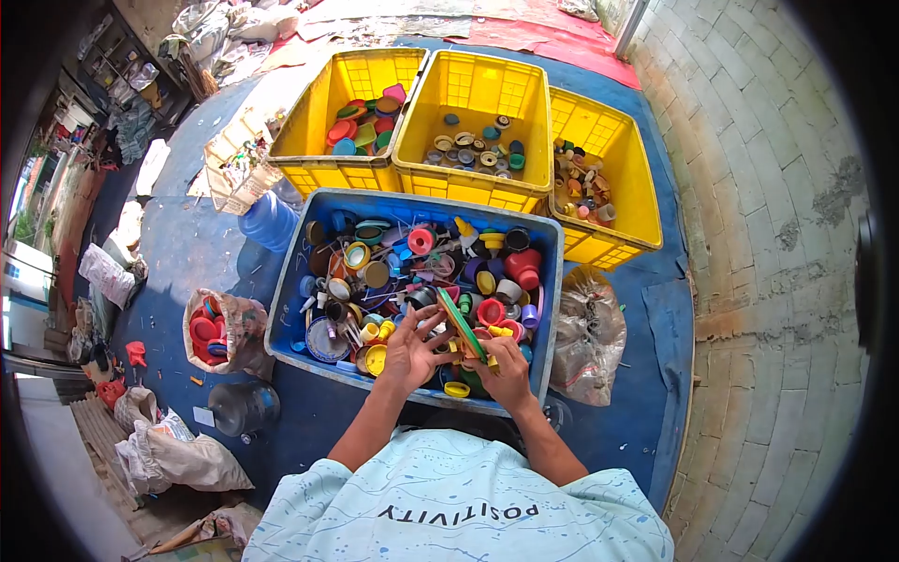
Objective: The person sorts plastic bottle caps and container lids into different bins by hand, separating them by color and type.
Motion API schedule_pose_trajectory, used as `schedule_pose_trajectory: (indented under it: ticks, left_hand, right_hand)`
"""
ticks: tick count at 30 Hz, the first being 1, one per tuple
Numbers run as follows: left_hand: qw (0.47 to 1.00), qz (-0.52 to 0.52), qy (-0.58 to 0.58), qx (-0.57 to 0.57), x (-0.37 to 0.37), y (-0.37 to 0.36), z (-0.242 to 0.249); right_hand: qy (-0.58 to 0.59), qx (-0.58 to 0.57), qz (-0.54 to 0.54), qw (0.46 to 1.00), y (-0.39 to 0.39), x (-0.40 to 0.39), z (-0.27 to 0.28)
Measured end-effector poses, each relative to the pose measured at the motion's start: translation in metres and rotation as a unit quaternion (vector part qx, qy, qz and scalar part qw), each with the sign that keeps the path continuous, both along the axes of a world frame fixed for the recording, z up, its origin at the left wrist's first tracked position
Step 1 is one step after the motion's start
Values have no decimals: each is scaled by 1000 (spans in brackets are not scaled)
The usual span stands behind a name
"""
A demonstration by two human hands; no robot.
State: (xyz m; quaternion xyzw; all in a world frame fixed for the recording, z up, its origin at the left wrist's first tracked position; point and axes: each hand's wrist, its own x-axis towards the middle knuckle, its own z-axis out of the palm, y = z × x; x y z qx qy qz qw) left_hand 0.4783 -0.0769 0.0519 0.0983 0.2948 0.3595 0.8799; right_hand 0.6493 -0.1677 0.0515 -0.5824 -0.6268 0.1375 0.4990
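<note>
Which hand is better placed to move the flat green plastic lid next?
Probably the right hand: it grips the green lid near one end; the left hand looks more open.

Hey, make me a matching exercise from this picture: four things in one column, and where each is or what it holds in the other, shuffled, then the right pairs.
Column one
1. Green flat piece
2. Blue crate
3. Middle yellow crate
4. Open sack

Column two
A. Left of the blue crate
B. Heaped with many-coloured plastic pieces
C. Between left yellow crate and right yellow crate
D. In the right hand

Pairs: 1-D, 2-B, 3-C, 4-A
</note>
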Motion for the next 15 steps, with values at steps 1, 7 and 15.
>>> schedule_pose_trajectory:
  ticks: [1, 7, 15]
  left_hand:
    - [1000, -5, -14, -11, 5, -3, 0]
    - [987, -38, 154, 27, 47, -32, -13]
    - [974, -3, 227, 13, 81, -55, -35]
  right_hand:
    - [18, 3, 0, 1000, -2, 3, -2]
    - [377, -108, -15, 920, -19, 22, -21]
    - [477, -149, -83, 862, -27, 64, -25]
